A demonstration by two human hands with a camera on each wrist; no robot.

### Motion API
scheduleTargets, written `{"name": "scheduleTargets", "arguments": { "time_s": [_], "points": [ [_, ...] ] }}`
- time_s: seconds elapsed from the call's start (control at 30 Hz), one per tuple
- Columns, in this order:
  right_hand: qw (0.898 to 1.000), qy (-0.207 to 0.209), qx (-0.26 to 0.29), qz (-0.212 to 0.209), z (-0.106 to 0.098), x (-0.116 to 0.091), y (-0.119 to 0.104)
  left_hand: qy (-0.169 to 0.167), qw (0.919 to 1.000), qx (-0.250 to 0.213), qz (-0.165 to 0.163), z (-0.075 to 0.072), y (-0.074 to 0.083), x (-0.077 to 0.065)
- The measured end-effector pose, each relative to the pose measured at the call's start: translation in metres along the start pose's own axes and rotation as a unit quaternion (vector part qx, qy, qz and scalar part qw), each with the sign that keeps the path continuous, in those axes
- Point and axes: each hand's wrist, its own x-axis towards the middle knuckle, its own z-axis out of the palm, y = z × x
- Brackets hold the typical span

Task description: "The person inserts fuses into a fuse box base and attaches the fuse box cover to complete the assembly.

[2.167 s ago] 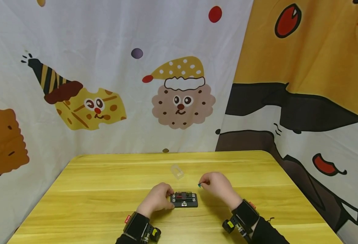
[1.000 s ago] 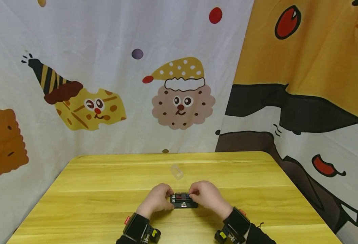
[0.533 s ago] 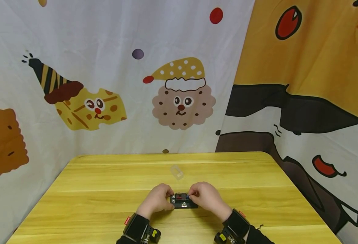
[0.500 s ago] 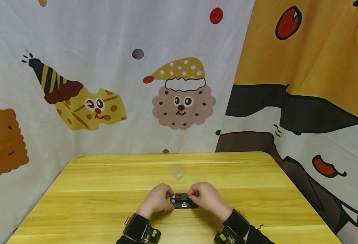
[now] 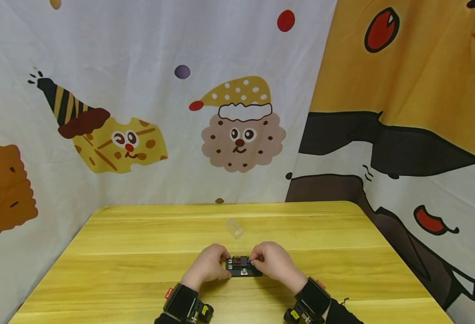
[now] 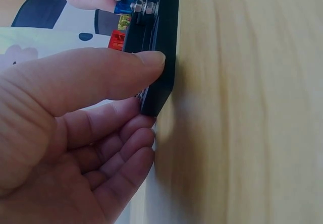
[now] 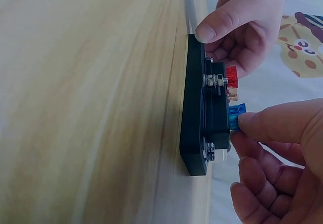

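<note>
A black fuse block (image 5: pixel 241 272) with metal bolt terminals lies on the wooden table. My left hand (image 5: pixel 208 264) grips its left end, the thumb on the near side and the fingers behind. At the block's right part my right hand (image 5: pixel 275 263) pinches a blue blade fuse (image 7: pixel 235 117) between thumb and index finger. That fuse stands at the top of the block, its lower end hidden in the slot area. A red blade fuse (image 6: pixel 116 40) and a yellow blade fuse (image 6: pixel 124 22) sit in the block to the left of the blue one.
A clear plastic cover (image 5: pixel 234 228) lies on the table (image 5: pixel 140 234) beyond the block. Behind the table hangs a cartoon-printed curtain (image 5: pixel 140 67). Each wrist wears a black strap with a camera.
My right hand has come left from beside the block, bringing the blue fuse onto the block's right part. Over the last second it has hardly moved. My left hand keeps its hold.
</note>
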Motion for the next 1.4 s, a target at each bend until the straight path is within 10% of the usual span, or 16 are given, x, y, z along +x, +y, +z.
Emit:
{"name": "scheduleTargets", "arguments": {
  "time_s": [1.4],
  "points": [
    [0.999, -0.001, -0.049, 0.011, 0.0033, -0.0011, -0.0048, -0.002, 1.0000, 0.001, -0.009, -0.0008, 0.0032, 0.0000]
  ]
}}
